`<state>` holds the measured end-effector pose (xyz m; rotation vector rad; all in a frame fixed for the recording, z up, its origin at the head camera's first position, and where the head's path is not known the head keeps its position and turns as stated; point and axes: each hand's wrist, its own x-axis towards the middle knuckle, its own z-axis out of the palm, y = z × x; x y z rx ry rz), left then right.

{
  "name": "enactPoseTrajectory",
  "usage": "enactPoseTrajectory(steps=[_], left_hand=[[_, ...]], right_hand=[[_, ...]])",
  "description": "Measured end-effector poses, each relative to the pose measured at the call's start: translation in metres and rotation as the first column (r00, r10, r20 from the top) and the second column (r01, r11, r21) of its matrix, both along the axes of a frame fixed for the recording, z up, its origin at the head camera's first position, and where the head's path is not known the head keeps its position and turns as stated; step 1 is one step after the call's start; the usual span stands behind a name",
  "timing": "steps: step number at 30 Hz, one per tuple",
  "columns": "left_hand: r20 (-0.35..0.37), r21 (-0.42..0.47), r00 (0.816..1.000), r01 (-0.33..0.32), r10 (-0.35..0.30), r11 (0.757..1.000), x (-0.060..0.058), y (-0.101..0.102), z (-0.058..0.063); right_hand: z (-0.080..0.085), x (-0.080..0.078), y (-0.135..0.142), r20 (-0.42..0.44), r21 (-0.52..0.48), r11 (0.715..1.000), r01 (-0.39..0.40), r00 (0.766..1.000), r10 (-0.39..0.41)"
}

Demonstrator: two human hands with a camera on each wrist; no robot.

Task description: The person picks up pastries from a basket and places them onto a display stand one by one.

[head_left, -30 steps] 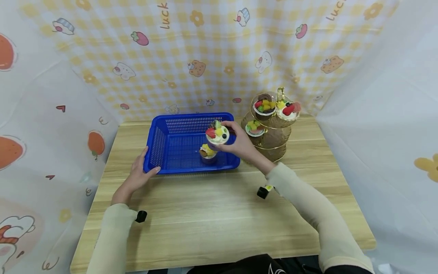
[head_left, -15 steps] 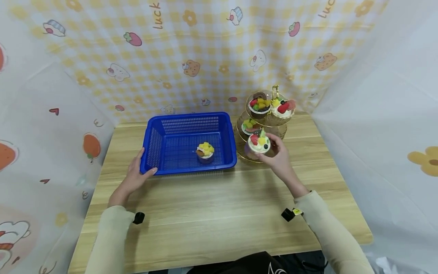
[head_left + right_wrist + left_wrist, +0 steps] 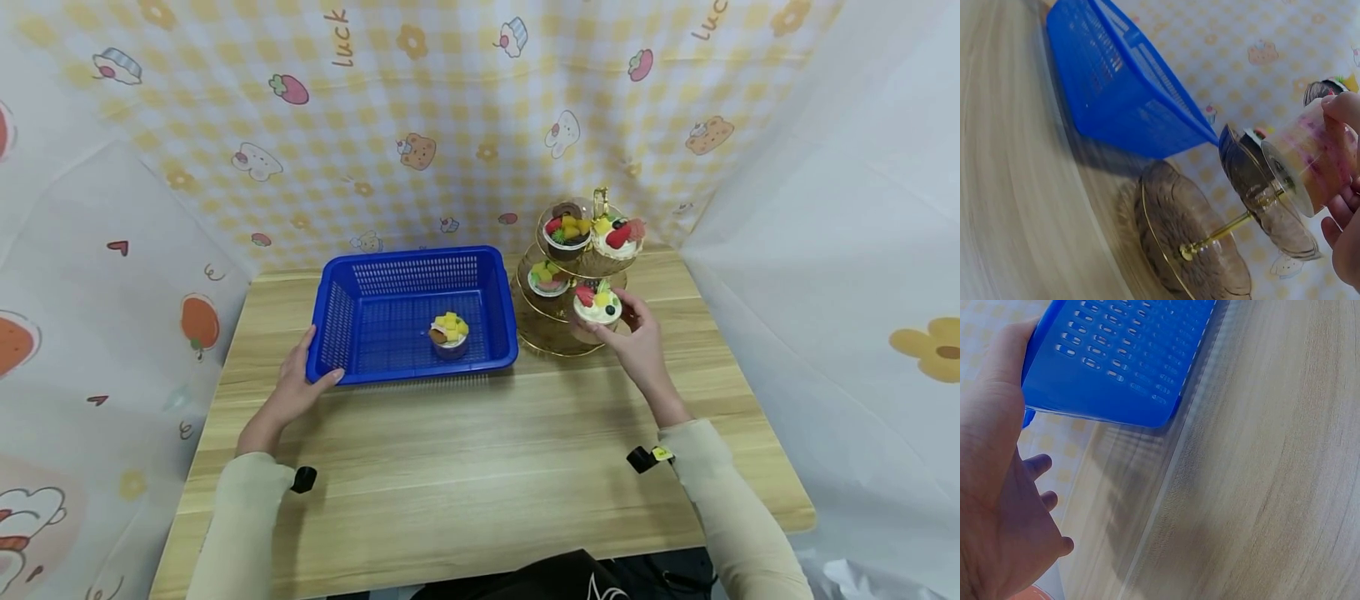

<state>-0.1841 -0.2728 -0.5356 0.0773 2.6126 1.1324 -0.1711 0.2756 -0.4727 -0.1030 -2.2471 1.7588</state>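
Note:
My right hand [image 3: 643, 346] grips a clear cup dessert [image 3: 597, 308] topped with cream, strawberry and other fruit. It holds the cup at the middle tier of a three-tier stand [image 3: 555, 336]; in the right wrist view the cup's base [image 3: 1285, 181] appears close to that tier, but contact cannot be told. With thumb and fingers, my left hand [image 3: 288, 396] holds the front left corner of a blue plastic basket [image 3: 382, 329]. Inside the basket, towards the right, stands another cup dessert [image 3: 450, 336] with yellow fruit cubes.
The top tier bears a chocolate cup dessert with fruit [image 3: 566, 236] and a cream one with strawberry [image 3: 618, 239]. A further fruit cup dessert [image 3: 548, 279] sits at the left of the middle tier. A patterned cloth [image 3: 450, 108] hangs behind the wooden table [image 3: 465, 467].
My right hand has carried the cream and strawberry cup dessert from above the basket rightward to the stand's middle tier. My left hand keeps its place on the basket.

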Motion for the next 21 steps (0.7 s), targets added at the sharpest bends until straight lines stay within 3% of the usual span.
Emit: enactPoseTrajectory(steps=[15, 21], left_hand=[[0.006, -0.003, 1.000, -0.004, 0.004, 1.000, 0.000, -0.001, -0.001], [0.000, 0.001, 1.000, -0.004, 0.004, 1.000, 0.001, 0.000, 0.001]], right_hand=[[-0.005, -0.021, 0.010, 0.082, 0.061, 0.994, 0.089, 0.992, -0.094], [-0.007, -0.031, 0.012, 0.066, 0.053, 0.993, 0.110, 0.991, -0.113]])
